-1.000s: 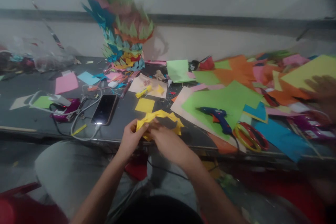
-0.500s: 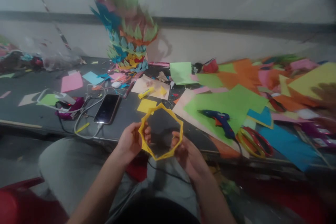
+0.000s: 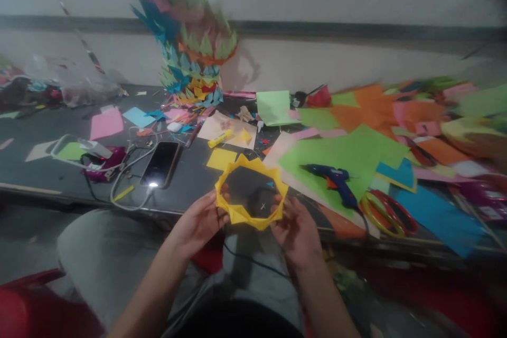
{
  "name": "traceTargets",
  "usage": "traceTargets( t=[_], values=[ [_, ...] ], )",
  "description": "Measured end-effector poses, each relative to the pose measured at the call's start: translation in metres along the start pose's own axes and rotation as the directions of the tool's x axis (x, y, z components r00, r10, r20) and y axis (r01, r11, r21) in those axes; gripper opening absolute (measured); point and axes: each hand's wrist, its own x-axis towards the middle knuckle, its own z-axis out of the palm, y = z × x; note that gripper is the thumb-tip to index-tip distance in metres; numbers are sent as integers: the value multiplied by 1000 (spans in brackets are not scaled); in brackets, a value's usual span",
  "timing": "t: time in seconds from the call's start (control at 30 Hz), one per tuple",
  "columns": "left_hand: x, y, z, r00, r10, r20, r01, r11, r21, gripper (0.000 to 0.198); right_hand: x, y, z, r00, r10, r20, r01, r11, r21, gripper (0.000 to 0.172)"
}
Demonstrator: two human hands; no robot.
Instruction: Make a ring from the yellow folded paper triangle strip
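A yellow folded-paper ring (image 3: 250, 217) with pointed outer edges hovers over the near edge of the dark table (image 3: 47, 169). My left hand (image 3: 200, 222) pinches its left side and my right hand (image 3: 296, 229) holds its right side, so the ring is spread wide and nearly flat. Through its hole the dark table top shows. A small yellow paper square (image 3: 221, 159) lies just beyond the ring.
A tall stack of coloured folded paper (image 3: 190, 47) stands at the back. A phone (image 3: 160, 163) with cable lies left of the ring, a blue glue gun (image 3: 332, 179) and red and yellow rings (image 3: 390, 214) to the right. Coloured sheets (image 3: 356, 142) cover the right half.
One second ago the yellow paper was bunched together between my hands. They pulled it open into a ring, and now it is wider, flatter and slightly farther right.
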Motion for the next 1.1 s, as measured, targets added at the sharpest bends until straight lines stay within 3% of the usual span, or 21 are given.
traceTargets(
  t=[0.13,0.27,0.33,0.43,0.6,0.7,0.8,0.97,1.1],
  values=[
    [-2,14,19,998,44,45,-43,999,-16,21,7,-28,16,986,-145,82,156,975,-161,17],
    [1,37,70,962,186,198,-202,977,64,15,19,-54,56,901,-359,245,430,819,-379,44],
    [7,36,95,932,216,291,-237,971,39,18,27,-55,72,884,-329,334,445,812,-378,57],
    [18,16,115,927,221,302,-212,975,-61,28,39,-46,80,871,-247,425,372,896,-241,57],
    [28,-17,103,953,214,213,-230,972,52,35,50,-32,75,892,-203,404,233,972,-28,37],
    [28,-22,86,966,168,197,-214,947,238,29,48,-29,73,917,-141,372,146,989,16,32],
    [28,-23,72,967,186,172,-236,908,345,29,48,-26,70,927,-169,335,160,986,55,29],
    [25,-18,62,963,244,117,-268,923,277,32,52,-27,67,949,-213,233,192,975,107,21],
    [25,-8,59,955,275,111,-290,944,159,34,48,-31,66,947,-263,186,259,965,48,16]
  ],
)
